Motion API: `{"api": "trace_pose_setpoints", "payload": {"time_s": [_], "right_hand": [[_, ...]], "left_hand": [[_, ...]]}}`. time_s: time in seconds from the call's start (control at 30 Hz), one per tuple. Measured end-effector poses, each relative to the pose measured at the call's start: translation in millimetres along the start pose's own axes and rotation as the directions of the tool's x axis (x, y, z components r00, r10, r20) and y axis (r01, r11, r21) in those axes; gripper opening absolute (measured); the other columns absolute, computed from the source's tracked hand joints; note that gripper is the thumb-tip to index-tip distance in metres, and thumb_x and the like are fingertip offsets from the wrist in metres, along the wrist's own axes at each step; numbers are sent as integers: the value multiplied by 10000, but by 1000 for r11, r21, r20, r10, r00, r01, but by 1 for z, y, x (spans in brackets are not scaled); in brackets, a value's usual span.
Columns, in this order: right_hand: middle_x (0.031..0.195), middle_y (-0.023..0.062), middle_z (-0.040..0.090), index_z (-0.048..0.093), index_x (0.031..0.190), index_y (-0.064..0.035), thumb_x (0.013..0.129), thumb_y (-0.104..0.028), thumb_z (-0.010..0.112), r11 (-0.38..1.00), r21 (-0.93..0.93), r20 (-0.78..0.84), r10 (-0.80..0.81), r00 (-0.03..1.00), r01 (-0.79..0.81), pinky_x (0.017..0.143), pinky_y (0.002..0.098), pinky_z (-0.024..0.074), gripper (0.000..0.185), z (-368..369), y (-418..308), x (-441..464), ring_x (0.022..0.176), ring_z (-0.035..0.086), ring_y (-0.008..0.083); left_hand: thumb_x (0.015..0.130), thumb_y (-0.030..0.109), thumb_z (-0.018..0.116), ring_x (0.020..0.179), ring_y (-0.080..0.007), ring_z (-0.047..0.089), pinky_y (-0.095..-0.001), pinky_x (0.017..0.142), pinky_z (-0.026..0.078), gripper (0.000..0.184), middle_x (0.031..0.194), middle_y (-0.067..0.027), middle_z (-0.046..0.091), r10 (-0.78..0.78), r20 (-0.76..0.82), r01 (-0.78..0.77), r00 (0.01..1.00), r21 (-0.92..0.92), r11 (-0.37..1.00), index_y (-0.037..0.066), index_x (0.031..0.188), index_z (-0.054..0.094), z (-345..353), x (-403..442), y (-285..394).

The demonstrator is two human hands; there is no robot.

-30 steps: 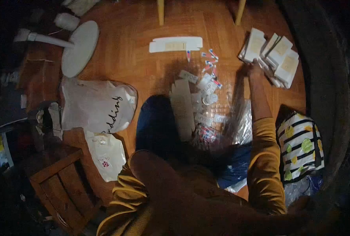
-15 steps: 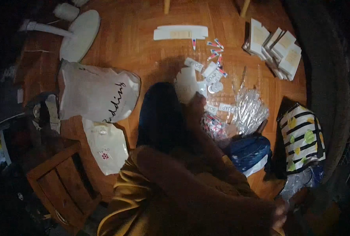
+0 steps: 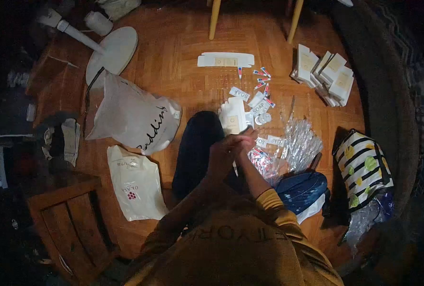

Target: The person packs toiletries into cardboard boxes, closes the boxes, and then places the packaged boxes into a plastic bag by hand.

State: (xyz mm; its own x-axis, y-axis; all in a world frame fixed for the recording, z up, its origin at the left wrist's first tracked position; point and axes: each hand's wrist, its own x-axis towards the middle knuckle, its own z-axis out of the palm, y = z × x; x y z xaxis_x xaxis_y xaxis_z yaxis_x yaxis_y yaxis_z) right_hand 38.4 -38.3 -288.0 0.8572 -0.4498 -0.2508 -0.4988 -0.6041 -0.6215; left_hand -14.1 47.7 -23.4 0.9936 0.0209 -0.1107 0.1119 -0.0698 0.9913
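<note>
Clock directions run from the joined hands, twelve being the top of the view. The left hand (image 3: 223,148) and right hand (image 3: 248,137) meet with bent fingers, touching each other; whether the grip of either is clenched or grasping the white carton (image 3: 232,113) is hidden. That carton's flapped edge shows at twelve, its near end running behind the hands.

The dark trouser leg (image 3: 197,152) bounds the space at nine. Soap packets (image 3: 258,109) crowd one o'clock; the tube pile (image 3: 265,163) lies at four, close to the right forearm, with crinkled clear plastic (image 3: 303,145) at three.

Wider floor (image 3: 176,71) opens toward eleven, between the white bag with black lettering (image 3: 138,112) and the far flat carton (image 3: 226,60). Another strip separates the loose tubes (image 3: 262,79) from the carton stack (image 3: 328,76) near two. A narrower gap at three parts the plastic from the striped bag (image 3: 363,169).
</note>
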Motion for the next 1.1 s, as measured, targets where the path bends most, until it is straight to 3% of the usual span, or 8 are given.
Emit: {"api": "trace_pose_setpoints", "payload": {"time_s": [0.23,0.3,0.37,0.43,0.5,0.53,0.7,1.1], "right_hand": [[833,115,563,509,1006,-64,635,-138,716,943,-21,-48,-333,942,332,763,422,378,431,-79,-55,-33,829,546,306],[744,81,610,526,912,-44,654,-116,752,812,540,-45,-235,971,222,589,313,436,350,-72,-33,-22,686,583,173],[779,29,593,511,915,-43,713,-13,699,420,907,106,-136,985,-40,634,222,433,277,-145,-64,-46,721,533,83],[831,32,597,514,939,-44,709,-21,704,432,892,225,-168,960,-134,656,225,438,299,-190,-65,-65,759,536,94],[883,36,600,517,963,-45,705,-30,709,435,873,337,-209,918,-222,677,228,443,322,-218,-54,-75,797,540,105],[942,56,589,515,999,-41,704,-30,706,696,714,148,-254,956,74,704,248,444,352,-231,-46,-78,845,542,133],[1075,150,544,522,1062,-6,733,-40,661,746,88,-395,-582,711,660,803,328,444,359,-315,-81,-75,955,547,239],[703,26,587,551,896,-22,717,-63,678,798,234,503,-588,633,556,495,239,433,223,-372,-87,-37,570,546,95]], "left_hand": [[843,198,568,901,-144,575,-260,785,448,239,984,-74,608,59,-135,-63,989,-30,998,11,989,597,-11,15,-36],[820,82,584,842,-134,575,-256,746,457,348,938,-84,609,131,-439,-134,889,26,991,8,1149,499,-16,26,-44],[825,107,580,856,-145,568,-264,754,458,387,971,-84,595,48,-298,-109,953,-192,975,15,1184,468,-14,43,-42],[830,132,575,870,-156,561,-272,761,459,428,1003,-84,581,-19,-131,-34,991,-391,920,21,1219,436,-2,42,-38],[844,222,553,861,-157,560,-282,753,462,418,1009,-83,577,-49,511,429,858,-662,615,19,1196,458,26,36,-19],[850,267,542,851,-155,561,-286,748,464,425,1009,-84,577,-21,653,549,757,-619,561,17,1186,469,40,33,-12],[845,341,539,810,-117,547,-245,710,446,393,941,-49,578,-267,687,661,676,-405,631,43,1100,533,77,22,-24],[822,382,577,779,-109,533,-251,676,424,386,858,-24,567,-196,777,690,598,-374,620,53,1022,555,91,-13,-11]]}}
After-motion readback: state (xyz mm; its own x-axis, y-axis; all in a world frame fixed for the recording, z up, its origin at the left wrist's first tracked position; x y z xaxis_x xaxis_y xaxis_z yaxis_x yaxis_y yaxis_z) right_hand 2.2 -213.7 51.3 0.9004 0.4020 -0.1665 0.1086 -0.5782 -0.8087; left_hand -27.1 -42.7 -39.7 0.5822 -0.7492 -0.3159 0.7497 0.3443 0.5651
